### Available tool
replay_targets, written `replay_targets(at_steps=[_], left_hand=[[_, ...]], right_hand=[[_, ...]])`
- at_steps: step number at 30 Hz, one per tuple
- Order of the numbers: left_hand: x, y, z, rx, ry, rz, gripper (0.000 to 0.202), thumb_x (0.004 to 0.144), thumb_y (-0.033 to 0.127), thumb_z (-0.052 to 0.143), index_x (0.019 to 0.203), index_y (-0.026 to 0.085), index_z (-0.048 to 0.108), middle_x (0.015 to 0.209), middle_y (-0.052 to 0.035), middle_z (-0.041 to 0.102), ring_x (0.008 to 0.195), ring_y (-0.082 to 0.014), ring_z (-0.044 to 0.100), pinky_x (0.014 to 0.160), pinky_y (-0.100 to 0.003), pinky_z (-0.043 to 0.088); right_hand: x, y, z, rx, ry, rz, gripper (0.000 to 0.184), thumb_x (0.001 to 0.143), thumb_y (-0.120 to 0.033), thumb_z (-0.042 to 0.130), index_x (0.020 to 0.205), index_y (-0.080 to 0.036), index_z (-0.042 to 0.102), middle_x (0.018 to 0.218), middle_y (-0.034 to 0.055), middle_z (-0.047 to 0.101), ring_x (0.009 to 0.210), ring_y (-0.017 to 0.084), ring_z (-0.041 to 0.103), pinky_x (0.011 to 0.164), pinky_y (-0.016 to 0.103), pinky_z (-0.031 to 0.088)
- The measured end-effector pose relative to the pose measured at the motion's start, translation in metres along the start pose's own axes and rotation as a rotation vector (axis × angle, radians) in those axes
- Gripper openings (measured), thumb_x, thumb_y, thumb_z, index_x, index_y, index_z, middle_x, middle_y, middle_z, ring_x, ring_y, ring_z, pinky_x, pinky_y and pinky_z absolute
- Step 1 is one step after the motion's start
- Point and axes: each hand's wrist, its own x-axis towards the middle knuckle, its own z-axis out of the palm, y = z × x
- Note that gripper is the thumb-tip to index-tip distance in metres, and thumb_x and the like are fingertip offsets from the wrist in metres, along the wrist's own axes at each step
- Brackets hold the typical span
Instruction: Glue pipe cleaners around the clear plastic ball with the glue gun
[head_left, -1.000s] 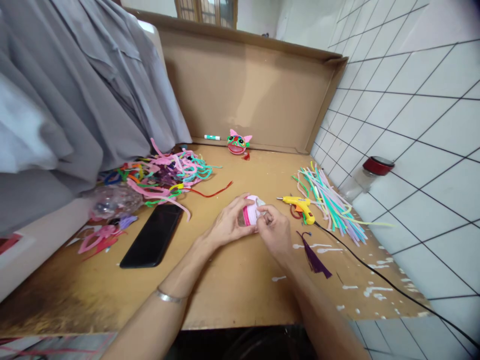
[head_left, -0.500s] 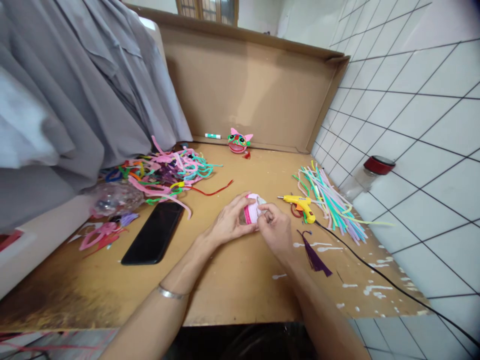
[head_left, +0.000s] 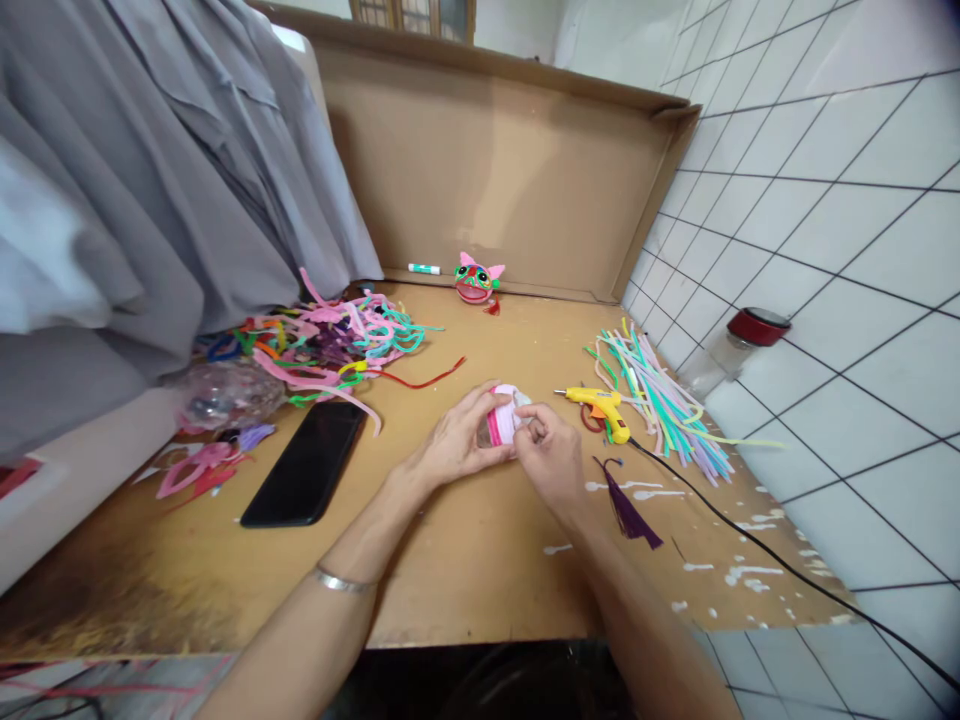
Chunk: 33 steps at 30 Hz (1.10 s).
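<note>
Between my hands, just above the middle of the table, is a small rounded craft piece (head_left: pixel 504 420) banded in pale pink and bright pink fuzzy strips. My left hand (head_left: pixel 459 436) wraps around its left side, thumb below and fingers above. Against its right side, the fingers of my right hand (head_left: pixel 549 446) are curled and pinched together; whatever sits in that pinch is too small to make out. To the right lies a yellow hot glue gun (head_left: pixel 600 404), its nozzle pointing toward my hands. A purple tassel (head_left: pixel 628 508) rests below the gun.
Bundled pastel pipe cleaners (head_left: pixel 664 405) lie at the right, near a red-lidded jar (head_left: pixel 739 345). A tangled pipe-cleaner heap (head_left: pixel 352 335) and a black phone (head_left: pixel 304 465) are at left. A decorated animal head (head_left: pixel 477 280) and glue stick (head_left: pixel 424 269) stand by the cardboard wall (head_left: pixel 480 170).
Both hands keep nearly the same hold on the pink-banded craft piece, with only slight finger movement at most. The whole view has shifted very slightly.
</note>
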Motion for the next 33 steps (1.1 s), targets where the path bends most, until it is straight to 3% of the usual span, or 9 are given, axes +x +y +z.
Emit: replay_targets(at_steps=[15, 23, 30, 33], left_hand=[[0.0, -0.004, 0.01, -0.016, 0.032, 0.04, 0.078, 0.067, 0.042, 0.081, 0.134, 0.019, 0.045, 0.144, -0.0208, 0.045, 0.139, -0.0346, 0.042, 0.111, -0.051, 0.041], [0.0, -0.001, 0.012, 0.001, 0.074, 0.053, 0.072, 0.07, 0.037, 0.075, 0.133, 0.016, 0.046, 0.14, -0.0212, 0.049, 0.136, -0.0341, 0.045, 0.11, -0.05, 0.042], [0.004, 0.002, 0.01, -0.074, 0.143, 0.037, 0.067, 0.065, 0.029, 0.074, 0.127, 0.02, 0.049, 0.127, -0.0137, 0.058, 0.12, -0.0293, 0.056, 0.105, -0.046, 0.046], [0.005, -0.001, 0.009, -0.105, 0.167, -0.012, 0.069, 0.062, 0.03, 0.076, 0.125, 0.02, 0.05, 0.125, -0.0126, 0.059, 0.116, -0.0287, 0.058, 0.103, -0.045, 0.047]], right_hand=[[0.0, 0.0, 0.001, 0.008, 0.009, 0.019, 0.022, 0.072, -0.025, 0.048, 0.087, -0.021, 0.064, 0.05, -0.0072, 0.043, 0.046, 0.012, 0.039, 0.05, 0.025, 0.028], [-0.001, -0.001, 0.0, 0.011, -0.008, 0.022, 0.021, 0.074, -0.026, 0.048, 0.087, -0.021, 0.063, 0.048, -0.0083, 0.042, 0.044, 0.012, 0.039, 0.048, 0.025, 0.028], [0.001, -0.006, -0.011, 0.113, -0.152, 0.047, 0.029, 0.083, -0.031, 0.049, 0.104, -0.019, 0.066, 0.062, -0.0006, 0.067, 0.052, 0.015, 0.058, 0.055, 0.026, 0.044], [0.003, -0.007, -0.017, 0.233, -0.147, 0.064, 0.036, 0.091, -0.038, 0.042, 0.108, -0.018, 0.067, 0.063, 0.0011, 0.069, 0.055, 0.016, 0.063, 0.062, 0.028, 0.05]])
